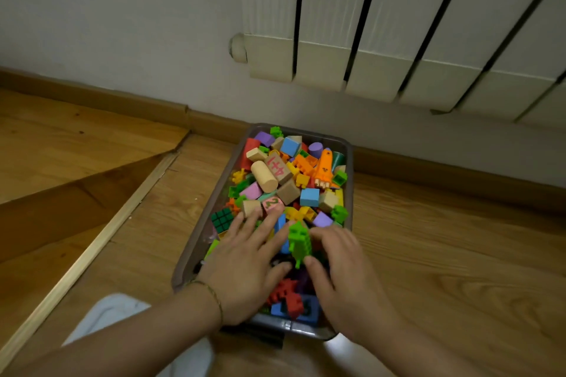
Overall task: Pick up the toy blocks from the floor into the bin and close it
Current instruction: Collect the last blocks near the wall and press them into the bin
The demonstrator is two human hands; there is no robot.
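Observation:
A grey plastic bin [349, 180] stands open on the wooden floor, heaped with several colourful toy blocks [288, 174]: wooden cylinders, foam cubes, an orange rocket [324, 167]. My left hand [248, 266] lies flat on the near part of the pile, fingers spread. My right hand [343, 269] rests beside it, fingers apart, with a green studded block [299, 242] standing between the two hands, touched by fingertips. Whether either hand grips it is unclear. No lid is in view.
A white radiator [398, 40] hangs on the wall just behind the bin, above a wooden skirting board [122, 101]. A raised wooden step edge [92, 242] runs diagonally on the left. A pale cloth-covered knee [116, 312] shows at the bottom.

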